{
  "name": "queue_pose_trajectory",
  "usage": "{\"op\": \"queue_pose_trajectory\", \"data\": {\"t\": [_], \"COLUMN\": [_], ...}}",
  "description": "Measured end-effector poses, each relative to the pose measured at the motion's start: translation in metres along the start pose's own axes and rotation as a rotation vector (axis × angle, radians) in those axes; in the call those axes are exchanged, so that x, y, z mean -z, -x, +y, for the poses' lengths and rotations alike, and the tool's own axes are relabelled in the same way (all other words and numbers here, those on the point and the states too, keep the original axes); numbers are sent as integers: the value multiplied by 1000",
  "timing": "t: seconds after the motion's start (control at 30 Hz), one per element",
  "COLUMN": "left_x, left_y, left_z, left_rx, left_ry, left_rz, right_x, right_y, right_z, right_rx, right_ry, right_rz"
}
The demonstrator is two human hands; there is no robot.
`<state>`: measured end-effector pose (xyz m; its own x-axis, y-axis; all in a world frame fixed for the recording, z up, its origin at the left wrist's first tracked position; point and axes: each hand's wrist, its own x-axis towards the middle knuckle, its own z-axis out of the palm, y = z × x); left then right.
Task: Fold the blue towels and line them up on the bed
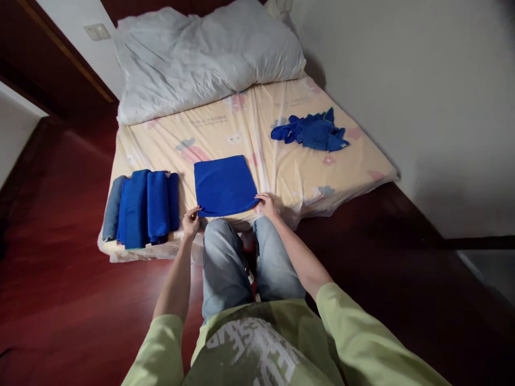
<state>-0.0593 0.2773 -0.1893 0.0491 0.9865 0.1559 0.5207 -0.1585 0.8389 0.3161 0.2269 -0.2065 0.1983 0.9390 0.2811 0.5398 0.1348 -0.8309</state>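
A blue cloth lies flat in a near-square shape at the front edge of the bed, right before my knees. At its near left corner, my left hand pinches the edge between thumb and fingers. My right hand grips the near right corner in the same way. The near edge between the two hands is slightly raised and curved. Left of it, several rolled or folded cloths in blue and grey-blue lie side by side. A crumpled blue cloth with a green edge rests farther back on the right.
The bed has a cream printed cover under clear plastic. A large grey-white quilt or pillow in plastic fills its far end. A wall runs along the right, and dark red floor surrounds the near side.
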Motion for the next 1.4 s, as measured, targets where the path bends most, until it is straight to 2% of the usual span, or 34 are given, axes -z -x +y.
{"op": "queue_pose_trajectory", "data": {"t": [0.17,0.3,0.43,0.8,1.4], "left_x": [-3,-6,-9,-11,-15], "left_y": [3,5,7,12,11], "left_z": [0,1,0,1,-2], "left_rx": [66,130,123,128,97], "left_ry": [-7,-5,14,-83,-110], "left_rz": [81,139,173,200,209], "right_x": [-1,-1,1,-4,-17], "right_y": [5,12,18,16,19], "right_z": [-5,-16,-22,-21,-12], "right_rx": [-5,-94,-162,-176,-184], "right_ry": [-83,-44,57,191,248], "right_rz": [124,133,140,158,211]}}
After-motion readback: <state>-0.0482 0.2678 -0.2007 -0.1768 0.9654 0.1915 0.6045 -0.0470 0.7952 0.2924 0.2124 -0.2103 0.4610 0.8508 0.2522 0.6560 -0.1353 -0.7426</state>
